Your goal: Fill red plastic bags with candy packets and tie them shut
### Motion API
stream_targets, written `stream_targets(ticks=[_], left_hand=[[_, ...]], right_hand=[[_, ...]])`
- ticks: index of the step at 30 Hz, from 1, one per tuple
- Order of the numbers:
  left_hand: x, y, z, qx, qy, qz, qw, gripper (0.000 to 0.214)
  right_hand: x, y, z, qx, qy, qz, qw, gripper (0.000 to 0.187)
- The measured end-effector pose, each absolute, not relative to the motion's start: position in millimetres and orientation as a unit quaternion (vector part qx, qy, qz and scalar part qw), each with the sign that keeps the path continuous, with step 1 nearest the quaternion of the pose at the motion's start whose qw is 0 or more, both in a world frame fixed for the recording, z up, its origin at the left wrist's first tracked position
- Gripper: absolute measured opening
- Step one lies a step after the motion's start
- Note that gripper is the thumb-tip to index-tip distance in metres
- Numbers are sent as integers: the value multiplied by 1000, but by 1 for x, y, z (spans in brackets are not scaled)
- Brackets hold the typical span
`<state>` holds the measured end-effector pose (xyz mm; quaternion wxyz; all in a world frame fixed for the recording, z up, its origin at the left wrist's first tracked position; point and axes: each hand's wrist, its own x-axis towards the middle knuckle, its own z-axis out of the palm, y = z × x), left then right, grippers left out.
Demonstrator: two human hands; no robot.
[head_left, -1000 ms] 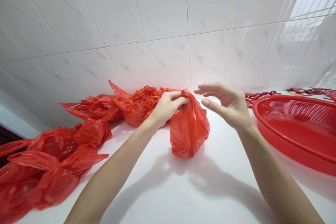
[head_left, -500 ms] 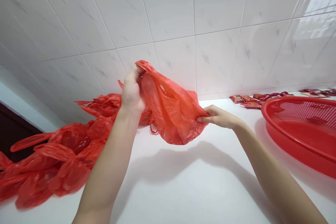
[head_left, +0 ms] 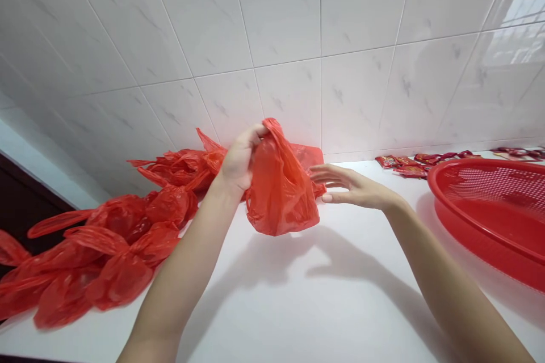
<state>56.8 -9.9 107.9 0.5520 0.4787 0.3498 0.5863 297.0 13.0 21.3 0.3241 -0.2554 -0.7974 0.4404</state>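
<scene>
Closest to us, our forearms reach out over a white worktop [head_left: 272, 317], with the two hands well apart from each other. Our left hand [head_left: 242, 159] is closed on the gathered top of a red plastic bag [head_left: 279, 190], pinching the thin film between thumb and fingers. The bag hangs from that grip, bulging and loosely puckered, in front of us near the middle of the worktop. Its lower edge sits very close to the white surface, though from this angle we can't be sure whether it touches.

Our right hand [head_left: 355, 190] is open, palm turned toward the bag, fingers [head_left: 327, 184] spread and slightly curved. Its fingertips come just beside the bag's right side, near a loose corner of the film, and nothing is held in that hand.

Further left, a long heap of tied red plastic bags [head_left: 121, 244] lies along the worktop, their knotted ears sticking out, and it runs back to the wall. To the right sits a shallow red plastic basket [head_left: 489, 210] with a perforated rim section. Beyond it, small red packets [head_left: 406, 161] lie in a scattered row against the wall. White marbled tiles [head_left: 276, 51] rise behind everything.
</scene>
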Motion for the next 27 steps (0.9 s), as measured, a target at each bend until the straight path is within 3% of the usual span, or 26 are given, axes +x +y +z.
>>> stream_targets(ticks=[4,8,10,15,20,27], left_hand=[[77,-17,100,493,344,535,594,19],[80,-15,94,541,329,530,564,18],[76,-13,91,544,324,544,550,11],[61,-1,76,437,339,621,556,19],[46,7,55,361,342,672,548,18],[44,-5,18,445,349,631,531,41]], right_hand=[[276,1,22,-178,-772,475,383,60],[264,-5,19,-196,-735,514,397,28],[264,-4,18,-216,-676,548,442,31],[268,3,19,-186,-538,597,565,33],[269,6,23,-180,-494,598,604,37],[267,12,21,-170,-436,626,623,33]])
